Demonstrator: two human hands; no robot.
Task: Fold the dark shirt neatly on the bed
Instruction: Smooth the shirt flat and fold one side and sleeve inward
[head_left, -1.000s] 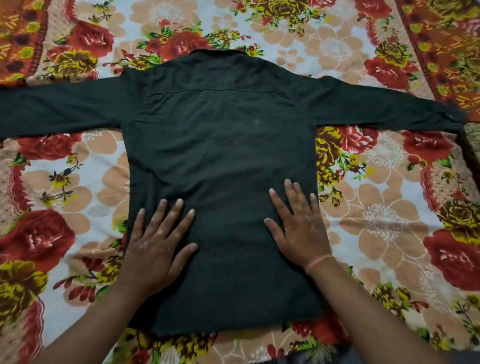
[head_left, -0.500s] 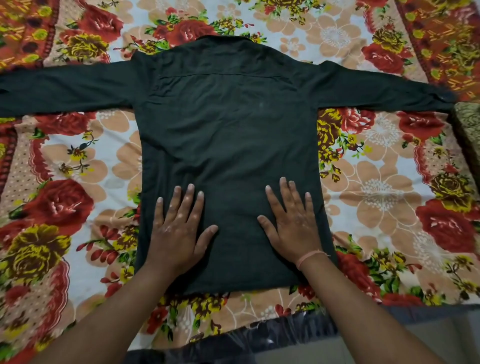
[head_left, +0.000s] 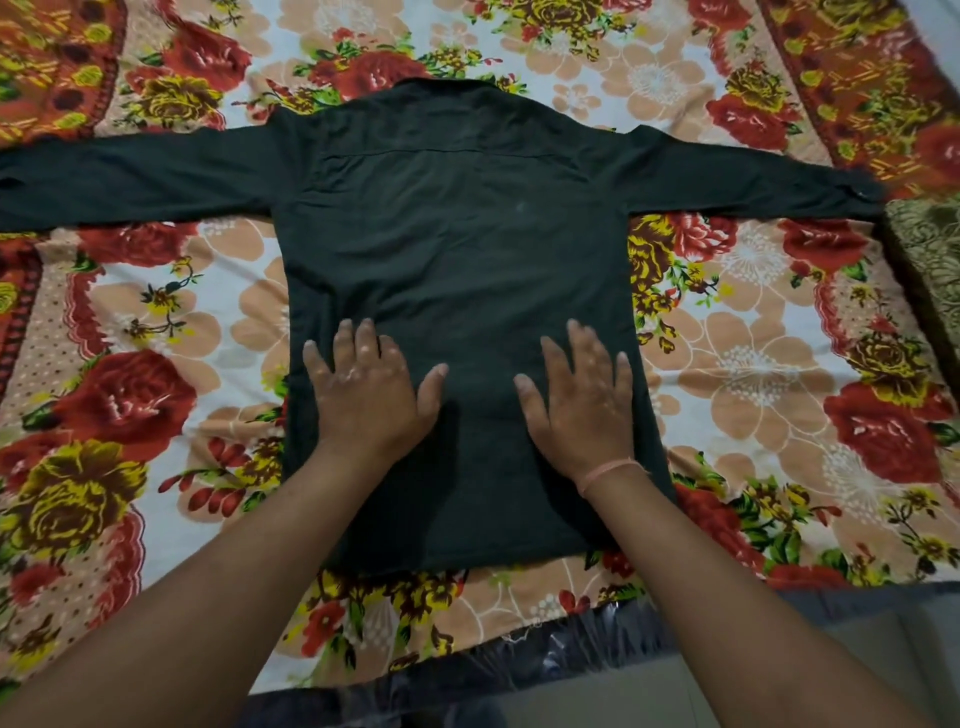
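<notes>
I'm sliding my left hand (head_left: 371, 400) and right hand (head_left: 582, 410) inward across the dark shirt (head_left: 457, 249) — fingers (head_left: 345, 345) spread flat, gripping nothing — smoothing it on the bed (head_left: 753, 364) (sleeves (head_left: 130, 182) outstretched beyond them) before folding.

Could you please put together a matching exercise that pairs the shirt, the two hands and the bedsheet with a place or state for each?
Things:
1. dark shirt
2. left hand
3. right hand
4. floral bedsheet

Places or states:
A. flat on the shirt, pink thread at its wrist
B. lies under the shirt
C. spread flat, sleeves out to both sides
D. flat on the shirt, bare wrist

Pairs: 1-C, 2-D, 3-A, 4-B
</notes>
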